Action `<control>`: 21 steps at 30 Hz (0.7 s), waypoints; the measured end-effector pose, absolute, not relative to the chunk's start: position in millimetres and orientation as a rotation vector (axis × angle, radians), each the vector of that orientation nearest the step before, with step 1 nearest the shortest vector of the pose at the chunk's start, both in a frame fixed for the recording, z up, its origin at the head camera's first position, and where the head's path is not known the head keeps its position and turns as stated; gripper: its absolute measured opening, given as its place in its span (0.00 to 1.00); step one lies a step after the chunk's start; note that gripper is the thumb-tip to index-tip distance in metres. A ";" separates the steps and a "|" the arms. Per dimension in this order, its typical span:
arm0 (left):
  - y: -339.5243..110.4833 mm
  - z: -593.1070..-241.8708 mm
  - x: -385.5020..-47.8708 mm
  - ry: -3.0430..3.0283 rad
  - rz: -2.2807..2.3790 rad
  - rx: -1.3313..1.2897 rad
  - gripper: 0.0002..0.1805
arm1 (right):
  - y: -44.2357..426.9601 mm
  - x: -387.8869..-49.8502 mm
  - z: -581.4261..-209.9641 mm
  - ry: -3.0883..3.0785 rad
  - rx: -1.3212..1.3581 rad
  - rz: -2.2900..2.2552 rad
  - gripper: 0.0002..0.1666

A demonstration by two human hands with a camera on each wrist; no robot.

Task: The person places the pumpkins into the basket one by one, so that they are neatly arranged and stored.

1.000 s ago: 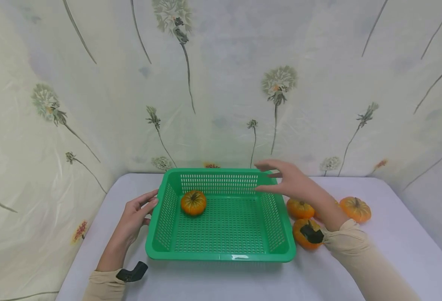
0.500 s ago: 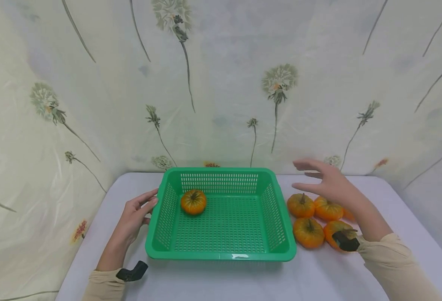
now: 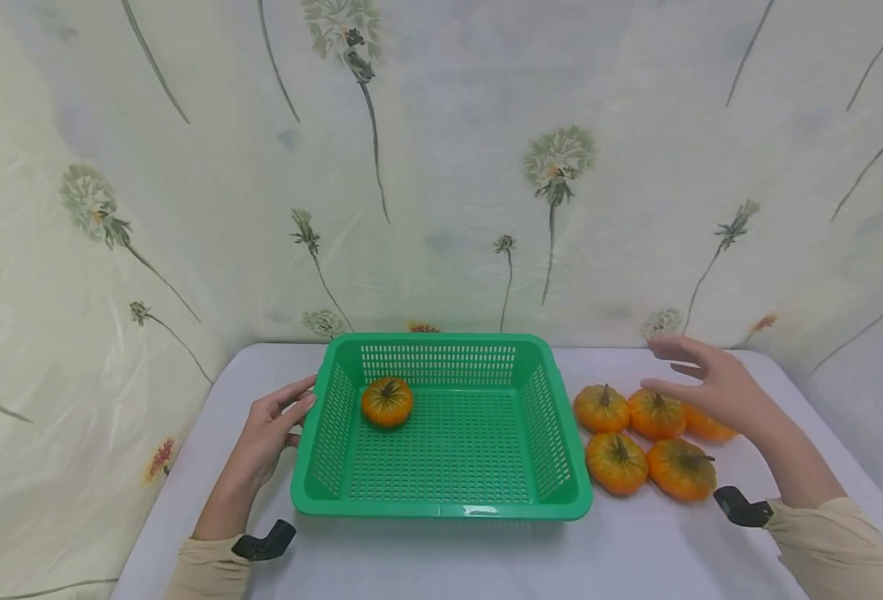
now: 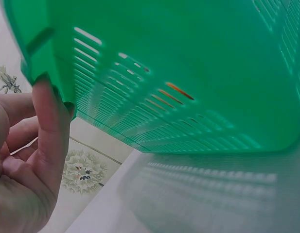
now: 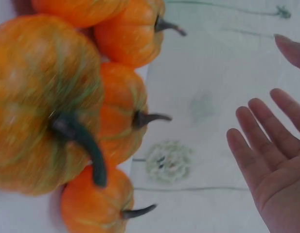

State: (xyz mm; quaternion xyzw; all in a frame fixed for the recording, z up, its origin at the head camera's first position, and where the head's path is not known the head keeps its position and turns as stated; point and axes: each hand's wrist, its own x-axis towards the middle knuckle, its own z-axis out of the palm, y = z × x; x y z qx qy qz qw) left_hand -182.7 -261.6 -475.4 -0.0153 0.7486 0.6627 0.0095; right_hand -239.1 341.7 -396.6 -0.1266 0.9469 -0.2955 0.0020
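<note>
A green perforated plastic basket (image 3: pixel 441 510) stands on the table with one small orange pumpkin (image 3: pixel 387 402) inside, near its left end. My left hand (image 3: pixel 264 433) holds the basket's left rim; in the left wrist view, its fingertips (image 4: pixel 45 97) meet the rim's edge. Over the right-hand pumpkins hovers my right hand (image 3: pixel 719 387), fingers spread apart from the thumb and holding nothing. Below it several orange pumpkins with dark stems sit close together, among them a front right pumpkin (image 3: pixel 681 471) and a back right one (image 3: pixel 707 425) partly hidden by the hand.
A white cloth covers the table (image 3: pixel 516 562). Behind and at the sides hangs a pale curtain (image 3: pixel 441 167) printed with dandelions. The pumpkin group lies just beside the basket's right wall, its nearest pumpkin (image 3: pixel 616 463) close to the rim.
My right hand has moved right, from over the basket's right end to above the far side of the pumpkins, uncovering several of them. The left hand and basket have stayed put.
</note>
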 end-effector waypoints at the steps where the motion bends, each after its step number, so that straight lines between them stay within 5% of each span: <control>1: -261.7 -475.3 -182.7 2.336 2.070 -0.052 0.28 | 346.0 -238.9 -399.0 2.978 -0.384 -0.922 0.45; 21: -261.8 -476.4 -182.7 2.327 2.077 -0.061 0.28 | 417.5 -236.1 -450.7 2.980 -0.025 -0.787 0.58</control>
